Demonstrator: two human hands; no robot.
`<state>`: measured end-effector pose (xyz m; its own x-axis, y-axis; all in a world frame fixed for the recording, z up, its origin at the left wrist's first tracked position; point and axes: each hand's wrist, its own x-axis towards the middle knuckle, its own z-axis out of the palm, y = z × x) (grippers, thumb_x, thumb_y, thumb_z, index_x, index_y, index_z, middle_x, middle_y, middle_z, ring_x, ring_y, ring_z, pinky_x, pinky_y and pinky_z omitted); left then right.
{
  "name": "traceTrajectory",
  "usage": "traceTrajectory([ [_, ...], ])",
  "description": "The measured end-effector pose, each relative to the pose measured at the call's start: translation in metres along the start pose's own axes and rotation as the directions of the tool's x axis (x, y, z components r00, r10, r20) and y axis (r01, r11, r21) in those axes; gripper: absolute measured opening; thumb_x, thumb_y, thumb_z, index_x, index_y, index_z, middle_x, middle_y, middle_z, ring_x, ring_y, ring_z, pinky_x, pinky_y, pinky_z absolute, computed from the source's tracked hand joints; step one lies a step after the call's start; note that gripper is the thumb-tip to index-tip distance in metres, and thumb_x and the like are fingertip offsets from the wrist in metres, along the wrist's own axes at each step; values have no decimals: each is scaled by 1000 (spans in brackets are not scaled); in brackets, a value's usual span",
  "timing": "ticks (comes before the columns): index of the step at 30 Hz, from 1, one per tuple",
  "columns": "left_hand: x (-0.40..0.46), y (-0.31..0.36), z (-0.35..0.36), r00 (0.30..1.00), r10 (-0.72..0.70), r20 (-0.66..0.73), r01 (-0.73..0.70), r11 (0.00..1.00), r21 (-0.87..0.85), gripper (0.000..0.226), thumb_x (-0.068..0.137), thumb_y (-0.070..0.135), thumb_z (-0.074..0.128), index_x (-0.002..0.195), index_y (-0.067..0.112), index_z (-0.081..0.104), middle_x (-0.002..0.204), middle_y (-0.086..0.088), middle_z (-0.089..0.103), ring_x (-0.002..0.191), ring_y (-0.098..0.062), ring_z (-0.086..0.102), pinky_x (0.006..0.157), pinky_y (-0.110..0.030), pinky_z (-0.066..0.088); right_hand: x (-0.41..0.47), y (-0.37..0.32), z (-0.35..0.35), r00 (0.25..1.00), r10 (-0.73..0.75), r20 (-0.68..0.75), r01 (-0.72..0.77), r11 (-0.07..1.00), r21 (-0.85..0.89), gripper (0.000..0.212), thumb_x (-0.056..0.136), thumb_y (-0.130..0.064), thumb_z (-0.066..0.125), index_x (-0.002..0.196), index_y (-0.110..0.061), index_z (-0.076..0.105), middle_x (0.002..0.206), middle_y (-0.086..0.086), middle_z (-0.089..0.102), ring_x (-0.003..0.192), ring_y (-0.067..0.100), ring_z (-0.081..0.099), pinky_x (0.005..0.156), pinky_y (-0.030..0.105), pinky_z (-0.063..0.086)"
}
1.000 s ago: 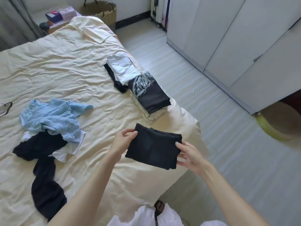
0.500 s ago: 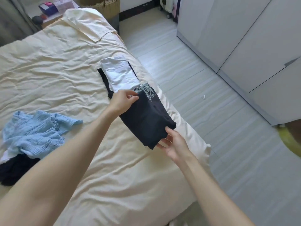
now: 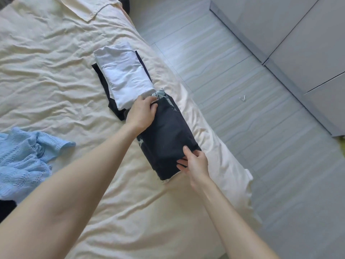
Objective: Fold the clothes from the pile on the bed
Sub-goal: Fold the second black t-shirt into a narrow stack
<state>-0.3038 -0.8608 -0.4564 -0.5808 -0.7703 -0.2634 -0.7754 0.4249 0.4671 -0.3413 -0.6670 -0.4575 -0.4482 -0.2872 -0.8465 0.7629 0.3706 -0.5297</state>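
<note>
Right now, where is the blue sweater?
The blue sweater lies crumpled at the left edge of the head view, on the bed, left of the folded stacks.

Both hands are on a folded black garment (image 3: 168, 135) sitting on top of a stack near the bed's (image 3: 56, 62) right edge. Left hand (image 3: 141, 114) grips its far end, right hand (image 3: 196, 162) pinches the near corner. A folded white piece (image 3: 125, 75) lies just behind it, over something dark. Crumpled light blue knit (image 3: 24, 157) is at the left edge, grey wardrobe doors (image 3: 298, 34) upper right.
</note>
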Motion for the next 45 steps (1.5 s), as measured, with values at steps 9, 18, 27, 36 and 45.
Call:
traceTrajectory([
  [9,-58,-19,23,933,282,225,-346,873,344,54,97,47,32,149,38,16,160,-1,-3,146,-24,-8,114,-53,-7,3,0,-9,426,-697,577,594,-265,-759,44,88,-22,63,130,-11,57,141,13,49,133,30,43,107,54,33],
  [18,-90,2,-5,968,89,234,-152,950,271,55,98,42,37,149,32,19,160,-4,-2,146,-25,-6,117,-50,0,-9,-10,-26,656,-476,586,524,-272,-807,60,98,-39,39,151,-24,16,160,1,10,147,17,6,116,47,2],
  [27,-265,-37,-50,990,-69,-121,87,986,143,56,94,35,53,145,25,35,158,-8,14,146,-29,1,115,-47,5,-114,19,-41,443,-266,856,647,-567,-511,64,94,-46,46,150,-23,23,159,5,14,147,24,10,115,52,1],
  [36,-415,-92,-90,877,-329,-350,335,941,-46,56,91,31,59,142,20,40,156,-12,20,145,-34,7,114,-48,11,-209,76,18,251,-146,957,764,-578,-289,63,95,-46,45,150,-22,23,158,6,16,147,27,10,115,51,1],
  [45,-587,-163,-97,698,-554,-454,463,832,-304,55,96,36,46,147,32,26,159,-1,5,146,-19,-6,116,-36,1,-305,210,69,178,40,983,787,-605,-118,65,96,-54,33,151,-31,6,160,-3,-1,147,16,-6,117,43,-6],
])
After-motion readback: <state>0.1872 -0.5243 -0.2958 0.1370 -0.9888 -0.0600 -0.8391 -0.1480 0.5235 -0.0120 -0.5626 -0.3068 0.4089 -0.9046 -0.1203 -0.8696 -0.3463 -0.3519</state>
